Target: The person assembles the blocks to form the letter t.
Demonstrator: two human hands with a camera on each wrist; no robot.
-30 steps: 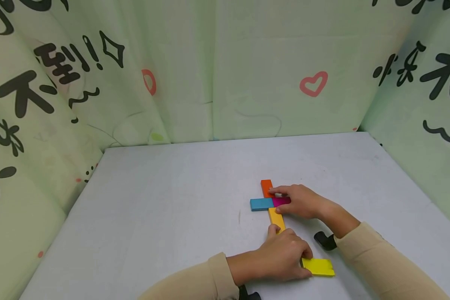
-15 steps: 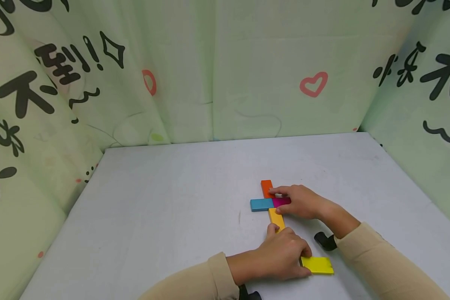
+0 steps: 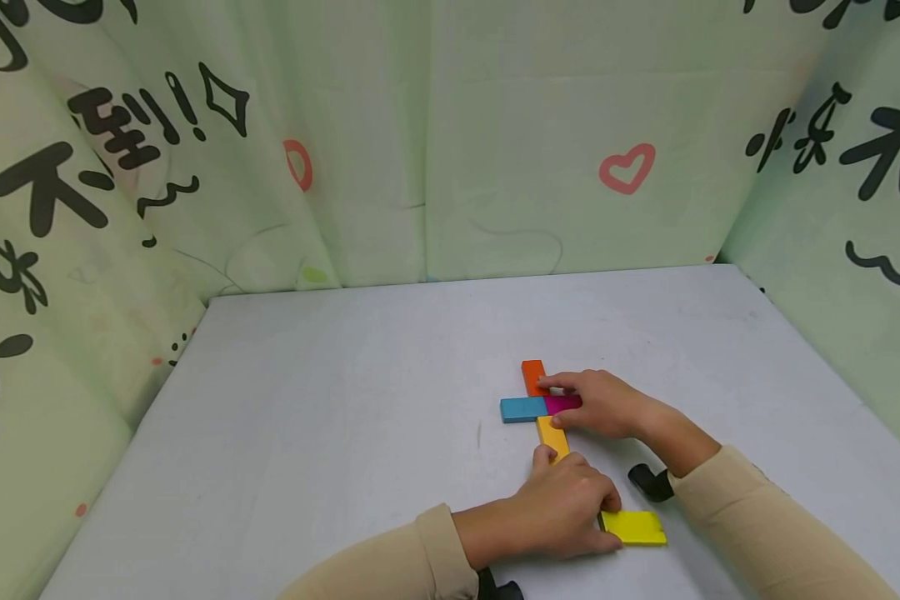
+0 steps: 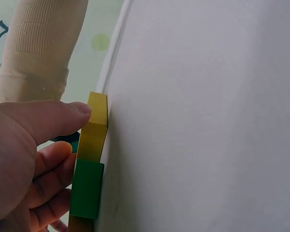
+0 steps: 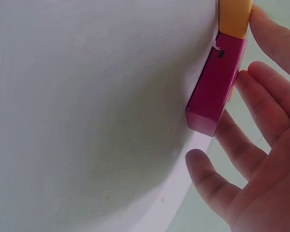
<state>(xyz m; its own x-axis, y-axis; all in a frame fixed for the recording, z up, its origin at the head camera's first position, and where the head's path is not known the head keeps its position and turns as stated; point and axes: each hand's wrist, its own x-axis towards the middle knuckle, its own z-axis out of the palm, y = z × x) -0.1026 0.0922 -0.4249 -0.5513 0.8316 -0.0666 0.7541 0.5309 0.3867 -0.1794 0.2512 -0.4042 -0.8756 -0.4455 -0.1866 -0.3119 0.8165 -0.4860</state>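
Observation:
My left hand (image 3: 562,508) pinches the left end of a bright yellow block (image 3: 634,528), thumb on its near side. Another finger of that hand reaches to an amber block (image 3: 553,435). Under the palm, out of sight in the head view, a green block (image 4: 88,188) adjoins the yellow one. My right hand (image 3: 611,404) rests fingertips on the row's far part, its thumb at the amber block and a finger at the orange block (image 3: 532,375). Between them lies a magenta block (image 3: 564,404), end to end with a blue block (image 3: 523,409).
The blocks lie flat on a white table (image 3: 330,433). Pale green curtains (image 3: 495,167) with dark lettering and red hearts stand behind it and at both sides. Black wrist cameras (image 3: 651,482) show below the cuffs.
The yellow block has shifted slightly away from me and turned a little straighter, with my left hand moving slightly along. My right hand and the far blocks hold still.

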